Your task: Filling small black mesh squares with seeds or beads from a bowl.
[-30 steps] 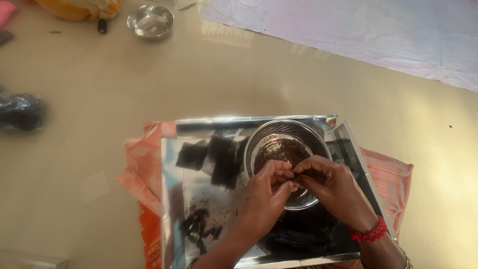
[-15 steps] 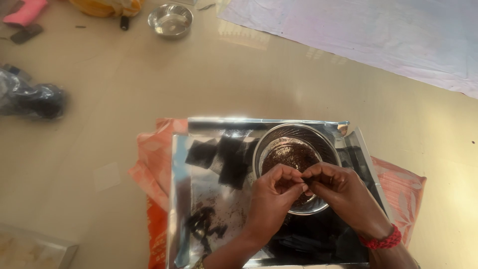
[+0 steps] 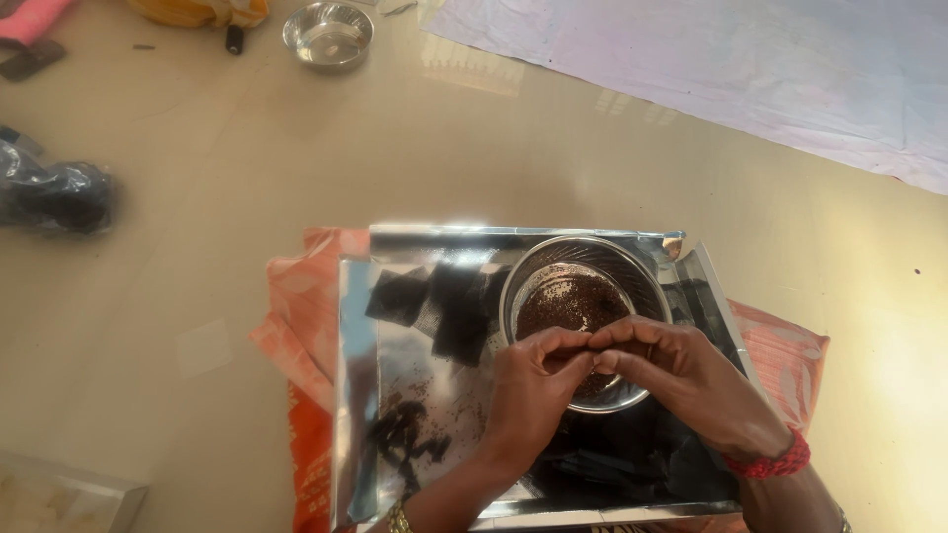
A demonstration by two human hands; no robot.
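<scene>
Here, fingertips of the left hand (image 3: 538,380) and right hand (image 3: 681,380) are pressed together, pinching something too small to identify, over the steel bowl (image 3: 585,318) at the tray's (image 3: 357,395) two o'clock; best kept above the bowl.

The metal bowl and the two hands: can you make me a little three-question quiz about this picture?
1. True or false: the left hand and the right hand meet fingertip to fingertip above the metal bowl.
2. What does the bowl hold? A. clear water B. dark brown grains C. white rice
3. What lies under the shiny metal tray?

Key
1. True.
2. B. Dark brown grains fill the bottom.
3. An orange cloth, showing past the tray's left and right edges.
</scene>
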